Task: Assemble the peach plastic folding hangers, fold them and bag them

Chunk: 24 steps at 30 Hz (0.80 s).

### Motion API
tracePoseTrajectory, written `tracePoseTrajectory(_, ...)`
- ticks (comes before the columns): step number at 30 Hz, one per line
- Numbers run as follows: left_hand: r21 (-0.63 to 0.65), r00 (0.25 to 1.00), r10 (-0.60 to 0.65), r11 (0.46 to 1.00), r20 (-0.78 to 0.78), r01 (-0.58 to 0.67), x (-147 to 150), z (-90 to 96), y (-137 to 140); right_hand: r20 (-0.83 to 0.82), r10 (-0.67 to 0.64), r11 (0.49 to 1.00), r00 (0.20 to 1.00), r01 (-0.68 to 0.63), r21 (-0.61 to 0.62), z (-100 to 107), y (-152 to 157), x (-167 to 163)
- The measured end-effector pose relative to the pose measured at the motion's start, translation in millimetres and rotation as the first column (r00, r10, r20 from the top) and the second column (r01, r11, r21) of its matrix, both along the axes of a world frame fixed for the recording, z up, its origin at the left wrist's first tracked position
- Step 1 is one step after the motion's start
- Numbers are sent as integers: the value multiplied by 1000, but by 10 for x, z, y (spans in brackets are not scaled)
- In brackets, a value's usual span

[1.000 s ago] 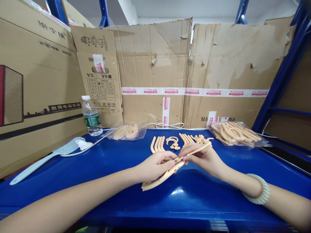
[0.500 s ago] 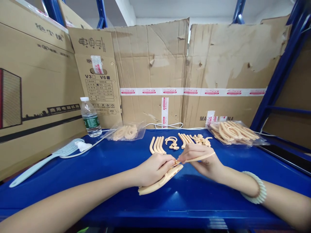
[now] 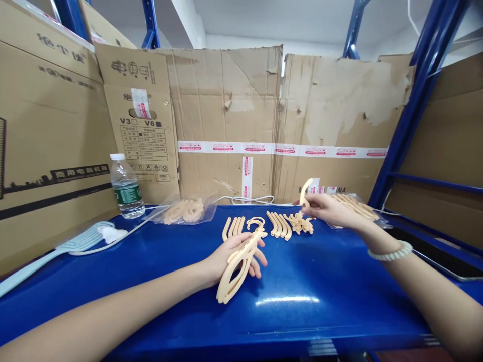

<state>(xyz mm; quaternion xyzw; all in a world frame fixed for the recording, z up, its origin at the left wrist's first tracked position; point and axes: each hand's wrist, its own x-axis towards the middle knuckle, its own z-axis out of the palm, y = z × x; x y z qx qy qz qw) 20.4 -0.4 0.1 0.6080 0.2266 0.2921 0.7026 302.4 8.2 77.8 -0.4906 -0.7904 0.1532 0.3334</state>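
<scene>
My left hand [image 3: 226,254] holds a beige plastic folding hanger body [image 3: 237,271] across its palm, two looped arms slanting down toward me. The thumb side bears on it while the other fingers are stretched out loosely below. My right hand [image 3: 322,207] is raised over the far side of the table, pinching a curved beige plastic piece [image 3: 306,191] that points upward. Just below it lies a heap of small beige connector parts [image 3: 301,223]. Beside the heap are a row of curved hanger arms [image 3: 278,224], several hooks [image 3: 255,221] and another row of arms [image 3: 233,227].
Clear bags of beige parts lie at back left [image 3: 184,210] and back right [image 3: 354,206]. A water bottle [image 3: 127,188], a pale blue fly swatter [image 3: 81,239] and a white cable [image 3: 139,231] are left. A dark flat device [image 3: 433,251] lies right. Cardboard [image 3: 226,120] walls the back.
My hands have separated. My right hand has moved up and away to the right with a curved piece, while the left hand has turned the hanger body and loosened its fingers. The view has shifted slightly.
</scene>
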Motion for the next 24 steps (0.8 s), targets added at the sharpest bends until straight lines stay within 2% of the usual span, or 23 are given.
tracePoseTrajectory(2, -38, 998, 33, 999, 52, -31, 8, 7, 18, 75, -106, 972, 992, 119, -203, 12, 116, 206)
tracePoseTrajectory(4, -69, 995, 59, 996, 78, -53, 9, 26, 15, 142, -189, 920, 972, 226, -320, -13, 196, 345)
tracePoseTrajectory(6, -99, 992, 84, 992, 90, -75, 7, 59, -3, 192, -228, 882, 955, 286, -375, -51, 249, 423)
tracePoseTrajectory(12, -177, 984, 156, 974, 87, -139, 1, 175, -68, 293, -269, 815, 917, 379, -438, -199, 390, 468)
tracePoseTrajectory(16, -185, 973, 212, 964, 94, -192, -21, 188, -64, 355, -285, 792, 890, 428, -435, -318, 502, 472)
tracePoseTrajectory(19, -190, 968, 228, 960, 103, -206, -43, 171, -41, 415, -309, 792, 856, 473, -386, -342, 537, 483)
tracePoseTrajectory(21, -186, 970, 216, 963, 107, -194, -51, 159, -26, 447, -335, 814, 829, 493, -306, -309, 527, 481)
tracePoseTrajectory(24, -178, 973, 201, 968, 117, -179, -53, 149, -16, 435, -390, 873, 812, 476, -107, -214, 479, 446)
